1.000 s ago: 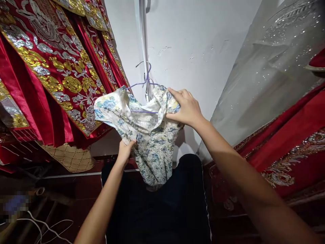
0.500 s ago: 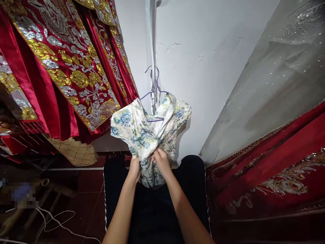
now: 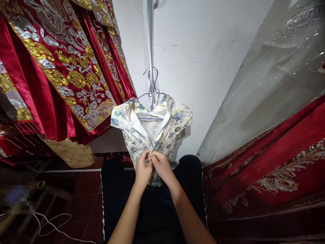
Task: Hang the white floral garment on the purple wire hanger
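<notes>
A small cream dress with a blue and yellow flower print (image 3: 152, 127) hangs on a purple wire hanger (image 3: 152, 89), hooked by a white strip on the wall. Its front lies open near the collar. My left hand (image 3: 142, 169) and my right hand (image 3: 160, 166) meet at the middle of the dress front, fingers pinched on the two edges of the cloth. My thumbs and fingertips touch each other there. The lower part of the dress is hidden behind my hands.
Red satin garments with gold and silver embroidery (image 3: 58, 67) hang at the left. A grey sequinned cloth (image 3: 266, 78) and more red embroidered fabric (image 3: 266, 169) fill the right. My dark trousers (image 3: 152, 210) are below. A white cable (image 3: 50, 227) lies on the red floor.
My right hand came down from the dress shoulder to join the left at the front. Both hands then rose slightly, and the front edges are drawn closer together.
</notes>
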### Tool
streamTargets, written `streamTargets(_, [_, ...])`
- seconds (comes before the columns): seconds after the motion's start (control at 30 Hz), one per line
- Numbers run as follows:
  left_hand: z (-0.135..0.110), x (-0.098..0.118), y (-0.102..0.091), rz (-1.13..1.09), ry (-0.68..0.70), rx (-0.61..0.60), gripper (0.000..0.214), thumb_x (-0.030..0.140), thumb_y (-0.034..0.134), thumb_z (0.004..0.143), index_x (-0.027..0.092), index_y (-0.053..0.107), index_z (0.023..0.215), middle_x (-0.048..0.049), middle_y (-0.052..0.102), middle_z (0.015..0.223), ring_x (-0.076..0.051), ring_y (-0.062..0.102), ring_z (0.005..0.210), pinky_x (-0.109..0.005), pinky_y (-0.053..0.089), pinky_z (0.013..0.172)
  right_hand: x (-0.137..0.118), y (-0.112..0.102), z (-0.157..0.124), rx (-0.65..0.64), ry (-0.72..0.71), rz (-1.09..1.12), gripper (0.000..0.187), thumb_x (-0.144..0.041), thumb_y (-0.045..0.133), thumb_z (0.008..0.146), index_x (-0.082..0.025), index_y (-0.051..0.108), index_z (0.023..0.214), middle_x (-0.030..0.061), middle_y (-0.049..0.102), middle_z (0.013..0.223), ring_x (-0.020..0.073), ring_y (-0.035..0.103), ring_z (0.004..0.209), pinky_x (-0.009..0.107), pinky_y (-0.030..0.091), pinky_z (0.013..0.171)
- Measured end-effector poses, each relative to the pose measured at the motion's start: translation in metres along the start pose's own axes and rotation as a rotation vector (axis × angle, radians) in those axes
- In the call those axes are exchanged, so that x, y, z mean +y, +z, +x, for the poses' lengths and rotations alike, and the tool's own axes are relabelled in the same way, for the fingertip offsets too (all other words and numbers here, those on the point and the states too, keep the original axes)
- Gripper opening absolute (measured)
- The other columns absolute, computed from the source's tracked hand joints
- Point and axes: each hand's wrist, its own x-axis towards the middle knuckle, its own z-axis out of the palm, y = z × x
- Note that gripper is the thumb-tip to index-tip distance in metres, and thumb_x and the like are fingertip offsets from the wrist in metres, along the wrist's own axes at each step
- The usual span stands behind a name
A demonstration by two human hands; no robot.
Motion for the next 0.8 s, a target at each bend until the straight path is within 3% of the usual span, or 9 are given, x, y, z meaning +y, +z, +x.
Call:
streamTargets(0.1, [0.003, -0.001, 0.003, 0.017, 0.037, -0.008, 0.011, 0.023, 0.053, 0.086, 0.021, 0.064, 0.089, -0.0045, 0.066, 0.086, -0.022, 0.062, 0.086, -0.033, 0.048, 0.081, -0.019, -0.012, 0.005, -0.056, 0.068, 0.054, 0.024, -0.035, 0.06, 0.076, -0.024, 0.057, 0.055, -0.0006, 0.044, 0.05, 0.0172, 0.037, 0.048, 0.031, 0.024, 0.05])
streamTargets(0.2, [0.005, -0.007, 0.002, 0.063, 0.025, -0.03, 0.011, 0.028, 0.058, 0.085, 0.021, 0.064, 0.08, -0.0036, 0.063, 0.078, -0.022, 0.061, 0.078, -0.032, 0.048, 0.074, -0.06, -0.03, 0.033, -0.012, 0.068, 0.133, 0.024, -0.039, 0.059, 0.079, -0.022, 0.06, 0.061, -0.0037, 0.039, 0.049, 0.0115, 0.029, 0.044, 0.027, 0.02, 0.046])
streamTargets(0.33, [0.011, -0.017, 0.005, 0.251, 0.033, -0.087, 0.013, 0.025, 0.058, 0.081, 0.02, 0.06, 0.069, -0.0019, 0.056, 0.066, -0.02, 0.057, 0.068, -0.03, 0.044, 0.066, -0.138, -0.039, 0.088, 0.121, -0.142, 0.247, 0.019, -0.032, 0.065, 0.078, -0.017, 0.062, 0.067, -0.0038, 0.048, 0.053, 0.0064, 0.032, 0.043, 0.022, 0.019, 0.042])
streamTargets(0.43, [0.022, -0.012, 0.002, 0.332, 0.061, -0.162, 0.015, 0.018, 0.059, 0.076, 0.019, 0.058, 0.061, -0.0007, 0.053, 0.058, -0.018, 0.052, 0.059, -0.029, 0.04, 0.061, -0.173, -0.035, 0.107, 0.233, -0.254, 0.329, 0.018, -0.028, 0.059, 0.082, -0.015, 0.062, 0.068, -0.0044, 0.049, 0.049, 0.0049, 0.031, 0.04, 0.021, 0.02, 0.041])
streamTargets(0.5, [0.035, 0.006, -0.004, 0.345, 0.088, -0.198, 0.013, 0.015, 0.061, 0.075, 0.019, 0.061, 0.062, -0.0012, 0.055, 0.06, -0.018, 0.054, 0.061, -0.03, 0.041, 0.062, -0.174, -0.032, 0.104, 0.207, -0.305, 0.326, 0.02, -0.029, 0.058, 0.084, -0.016, 0.062, 0.071, -0.0047, 0.05, 0.048, 0.0047, 0.032, 0.039, 0.02, 0.022, 0.041])
streamTargets(0.57, [0.054, 0.036, -0.013, 0.331, 0.189, -0.19, 0.009, 0.016, 0.064, 0.077, 0.02, 0.07, 0.082, -0.0037, 0.064, 0.075, -0.02, 0.061, 0.074, -0.032, 0.046, 0.072, -0.164, -0.032, 0.095, 0.153, -0.341, 0.301, 0.021, -0.031, 0.057, 0.086, -0.016, 0.062, 0.072, -0.0049, 0.05, 0.049, 0.0051, 0.035, 0.04, 0.019, 0.024, 0.043])
streamTargets(0.63, [0.078, 0.075, -0.022, 0.269, 0.415, -0.099, 0.037, 0.019, 0.063, 0.084, 0.021, 0.064, 0.121, -0.0071, 0.068, 0.1, -0.021, 0.064, 0.09, -0.034, 0.049, 0.084, -0.153, -0.033, 0.086, 0.126, -0.36, 0.261, 0.022, -0.032, 0.057, 0.087, -0.017, 0.062, 0.072, -0.0048, 0.05, 0.049, 0.0057, 0.038, 0.042, 0.02, 0.026, 0.044])
streamTargets(0.7, [0.103, 0.114, -0.029, 0.236, 0.578, 0.009, 0.049, 0.02, 0.057, 0.091, 0.022, 0.05, 0.139, -0.0061, 0.068, 0.102, -0.017, 0.063, 0.087, -0.032, 0.049, 0.084, -0.148, -0.034, 0.084, 0.115, -0.385, 0.213, 0.022, -0.03, 0.057, 0.088, -0.017, 0.063, 0.072, -0.0045, 0.05, 0.05, 0.0063, 0.039, 0.043, 0.021, 0.027, 0.045])
streamTargets(0.8, [0.137, 0.155, -0.031, 0.38, 0.728, -0.002, 0.023, 0.021, 0.055, 0.093, 0.019, 0.066, 0.113, -0.0054, 0.07, 0.095, -0.016, 0.061, 0.08, -0.03, 0.048, 0.078, -0.149, -0.032, 0.093, 0.125, -0.436, 0.169, 0.022, -0.032, 0.056, 0.089, -0.017, 0.062, 0.073, -0.0045, 0.049, 0.05, 0.0077, 0.04, 0.045, 0.022, 0.028, 0.047])
